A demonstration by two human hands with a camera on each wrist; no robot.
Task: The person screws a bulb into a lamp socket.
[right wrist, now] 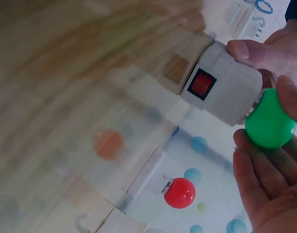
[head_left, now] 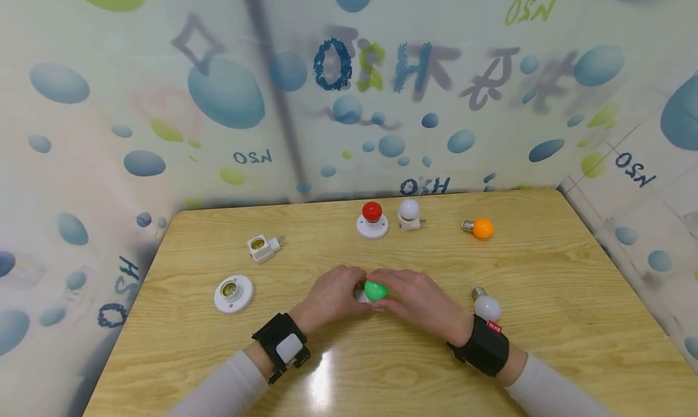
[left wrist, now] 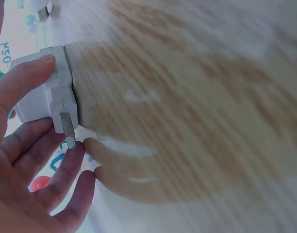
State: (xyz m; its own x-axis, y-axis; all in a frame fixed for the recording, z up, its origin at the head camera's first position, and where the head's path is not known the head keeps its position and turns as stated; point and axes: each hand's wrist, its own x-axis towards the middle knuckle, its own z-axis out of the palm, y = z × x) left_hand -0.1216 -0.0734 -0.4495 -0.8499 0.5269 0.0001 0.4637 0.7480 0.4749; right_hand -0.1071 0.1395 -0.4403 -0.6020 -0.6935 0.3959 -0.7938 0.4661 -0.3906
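Near the middle of the table, both hands are on a green light bulb and its holder. A white plug-in lamp socket (right wrist: 231,87) with a red rocker switch (right wrist: 202,84) stands on the wood, its metal prong (left wrist: 67,130) pointing sideways. My left hand (head_left: 335,293) holds this socket by its sides, the thumb pressed to the housing. From the right, my right hand (head_left: 417,299) grips the green bulb (head_left: 375,290) between thumb and fingers. Part of the bulb's metal screw base shows at the socket's mouth in the right wrist view.
Behind stand a red bulb (head_left: 372,211) in a round base and a white bulb (head_left: 408,210) in a plug-in socket. On the right lie an orange bulb (head_left: 482,228) and another white bulb (head_left: 487,308). On the left are a plug-in socket (head_left: 263,249) and a round socket (head_left: 233,296), both without bulbs.
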